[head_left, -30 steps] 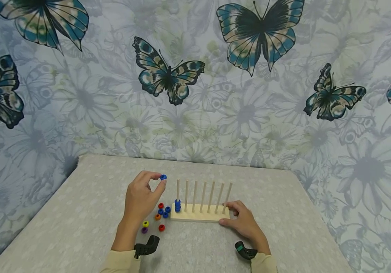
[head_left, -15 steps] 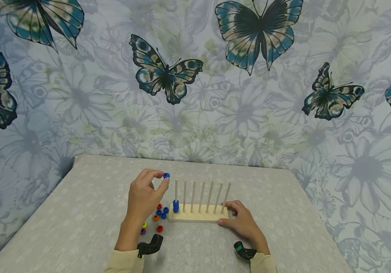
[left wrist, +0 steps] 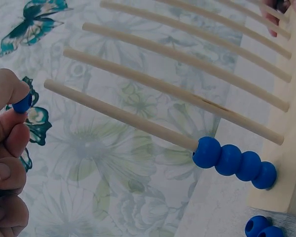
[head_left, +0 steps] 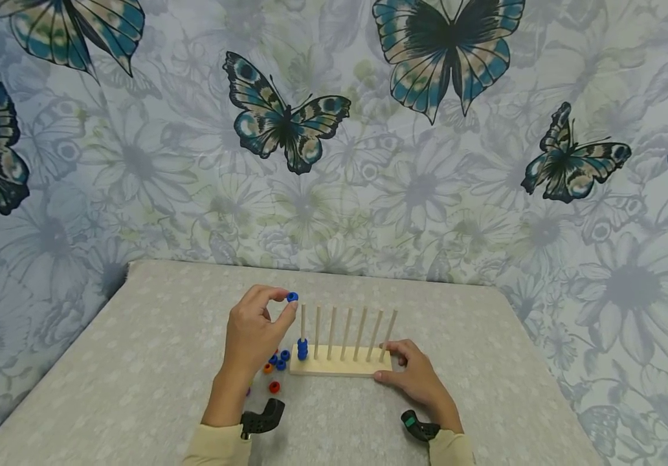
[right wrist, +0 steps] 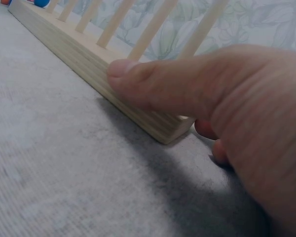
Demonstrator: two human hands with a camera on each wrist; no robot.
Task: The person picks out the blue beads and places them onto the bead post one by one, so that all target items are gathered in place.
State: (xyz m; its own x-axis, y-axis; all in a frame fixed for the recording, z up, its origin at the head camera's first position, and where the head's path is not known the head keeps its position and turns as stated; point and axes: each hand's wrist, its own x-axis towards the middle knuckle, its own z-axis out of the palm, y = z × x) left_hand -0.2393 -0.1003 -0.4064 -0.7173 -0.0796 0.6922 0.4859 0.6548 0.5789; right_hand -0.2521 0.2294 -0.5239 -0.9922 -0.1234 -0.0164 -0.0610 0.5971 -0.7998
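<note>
Between thumb and forefinger my left hand (head_left: 252, 336) pinches a blue bead (head_left: 292, 297). The bead is close to the tip of the leftmost peg (head_left: 303, 320) and apart from it, as the left wrist view also shows. Several blue beads (left wrist: 230, 160) are stacked at the foot of that peg. The wooden peg stand (head_left: 340, 366) has a row of upright pegs, and the others carry no beads. My right hand (head_left: 412, 374) holds the stand's right end, its thumb (right wrist: 158, 84) along the front edge and fingers behind, partly hidden.
Left of the stand lie loose beads: blue ones (head_left: 281, 365), an orange one (head_left: 267, 368) and a red one (head_left: 274, 387). My left hand and wrist partly cover others. A patterned cloth covers the table (head_left: 159, 362), and a butterfly-print wall (head_left: 415, 194) rises behind it.
My left hand has moved right with the blue bead, bringing it from left of the stand to near the leftmost peg's tip. The right hand has kept its hold on the stand.
</note>
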